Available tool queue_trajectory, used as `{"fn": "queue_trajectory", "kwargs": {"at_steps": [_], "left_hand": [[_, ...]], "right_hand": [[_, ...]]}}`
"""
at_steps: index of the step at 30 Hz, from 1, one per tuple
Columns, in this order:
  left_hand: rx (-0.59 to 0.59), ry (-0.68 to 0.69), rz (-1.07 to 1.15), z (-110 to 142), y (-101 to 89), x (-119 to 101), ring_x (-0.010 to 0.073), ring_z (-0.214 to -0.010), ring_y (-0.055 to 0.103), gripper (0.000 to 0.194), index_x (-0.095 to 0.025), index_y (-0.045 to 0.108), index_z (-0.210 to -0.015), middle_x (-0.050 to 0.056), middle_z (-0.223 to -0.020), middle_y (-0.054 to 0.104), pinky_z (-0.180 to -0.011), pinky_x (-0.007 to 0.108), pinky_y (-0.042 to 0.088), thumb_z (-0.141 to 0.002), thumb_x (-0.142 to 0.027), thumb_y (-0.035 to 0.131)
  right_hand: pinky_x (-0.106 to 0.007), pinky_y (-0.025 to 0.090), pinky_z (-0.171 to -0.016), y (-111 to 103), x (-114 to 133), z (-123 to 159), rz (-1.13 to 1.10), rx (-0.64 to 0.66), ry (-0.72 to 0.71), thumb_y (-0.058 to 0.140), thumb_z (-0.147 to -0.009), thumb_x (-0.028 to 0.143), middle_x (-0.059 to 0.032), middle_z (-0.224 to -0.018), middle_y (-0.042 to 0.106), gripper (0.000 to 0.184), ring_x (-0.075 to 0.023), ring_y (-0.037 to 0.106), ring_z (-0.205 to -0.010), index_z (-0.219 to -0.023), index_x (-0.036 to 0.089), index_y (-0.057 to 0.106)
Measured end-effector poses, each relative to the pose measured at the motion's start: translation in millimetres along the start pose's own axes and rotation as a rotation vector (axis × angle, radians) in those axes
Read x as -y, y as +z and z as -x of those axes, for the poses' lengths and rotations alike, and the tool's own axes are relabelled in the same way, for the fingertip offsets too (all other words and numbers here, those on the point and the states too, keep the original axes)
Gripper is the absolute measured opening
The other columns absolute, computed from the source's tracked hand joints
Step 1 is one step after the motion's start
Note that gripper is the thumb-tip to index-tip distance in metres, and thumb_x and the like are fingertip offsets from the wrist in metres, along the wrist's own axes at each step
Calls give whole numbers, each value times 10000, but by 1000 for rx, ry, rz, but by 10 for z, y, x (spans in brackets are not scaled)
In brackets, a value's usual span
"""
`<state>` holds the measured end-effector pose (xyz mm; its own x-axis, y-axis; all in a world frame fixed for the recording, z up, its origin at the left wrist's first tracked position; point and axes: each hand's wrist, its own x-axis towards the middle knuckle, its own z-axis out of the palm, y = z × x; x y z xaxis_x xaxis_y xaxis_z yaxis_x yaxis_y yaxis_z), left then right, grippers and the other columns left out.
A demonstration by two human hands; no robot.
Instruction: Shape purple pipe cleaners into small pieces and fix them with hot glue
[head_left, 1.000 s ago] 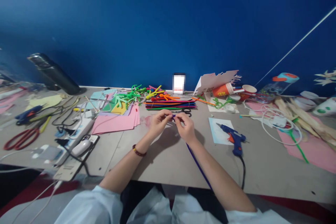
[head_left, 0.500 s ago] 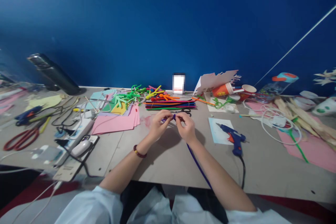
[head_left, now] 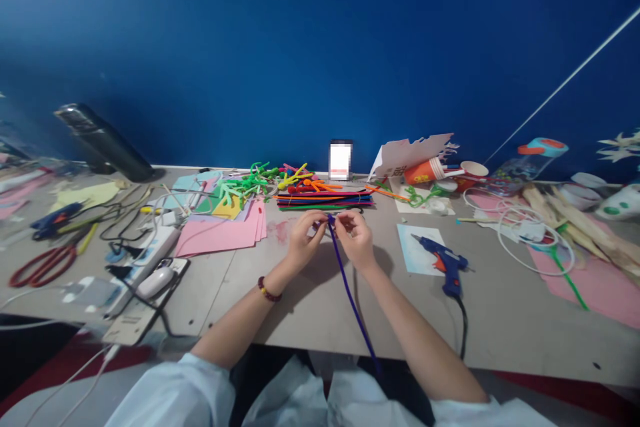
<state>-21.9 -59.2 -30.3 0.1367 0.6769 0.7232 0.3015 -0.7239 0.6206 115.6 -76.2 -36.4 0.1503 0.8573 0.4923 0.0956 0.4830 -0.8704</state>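
Between my fingertips is a purple pipe cleaner [head_left: 347,290], its upper end bunched where both hands meet. Its long tail slants down to the right and hangs past the table's front edge. My left hand [head_left: 305,240] pinches the bunched end from the left. My right hand [head_left: 355,239] pinches it from the other side, thumb and forefinger together. Just beyond the hands lies a stack of coloured pipe cleaners [head_left: 325,200]. The exact shape of the bunched end is partly hidden by the fingers.
A blue glue gun [head_left: 445,260] rests on light-blue paper to the right. Left are pink paper sheets [head_left: 220,235], a power strip [head_left: 143,267] and red-handled scissors [head_left: 45,265]. A lit phone [head_left: 341,160] leans on the wall behind green bent pipe cleaners [head_left: 245,181] and orange ones.
The purple tail has swung from beneath my right forearm to between my arms. Both hands stay at nearly the same spot, still pinching the top end.
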Motion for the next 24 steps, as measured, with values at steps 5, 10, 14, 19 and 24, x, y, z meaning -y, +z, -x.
{"fn": "queue_trajectory", "kwargs": {"at_steps": [5,10,14,19,24], "left_hand": [[0,-6,-12,20,6,14,130,-787,603,93,-173,595,-917,53,-875,644,-651,238,494,-848,-185,533],[16,3,-24,57,19,70,106,-724,598,141,-176,579,-982,35,-864,650,-650,225,493,-851,-175,525],[36,14,-5,51,20,75,106,-731,598,132,-174,573,-977,40,-871,648,-647,224,487,-862,-171,510],[63,-29,-43,26,15,40,147,-849,592,158,-183,574,-1004,55,-923,643,-711,272,475,-852,-208,541],[161,-58,-64,10,20,8,175,-901,579,156,-191,605,-989,62,-939,651,-834,347,453,-860,-245,535]], "right_hand": [[-255,533,-634,-15,29,-14,150,45,-148,530,-844,219,-58,-921,628,114,-157,616,-821,-901,211,629],[-273,534,-673,-32,10,-6,271,32,-240,486,-859,177,-50,-892,660,146,-153,626,-789,-921,215,612],[-276,527,-687,-32,-22,-1,292,25,-242,476,-857,173,-48,-887,661,154,-157,624,-804,-927,220,606],[-280,523,-681,-18,-25,-8,166,-20,-93,517,-835,231,-43,-868,654,112,-159,624,-777,-896,218,611],[-270,518,-630,-10,-9,-37,-115,-51,172,594,-785,332,-19,-815,633,140,-146,617,-717,-855,212,600]]}}
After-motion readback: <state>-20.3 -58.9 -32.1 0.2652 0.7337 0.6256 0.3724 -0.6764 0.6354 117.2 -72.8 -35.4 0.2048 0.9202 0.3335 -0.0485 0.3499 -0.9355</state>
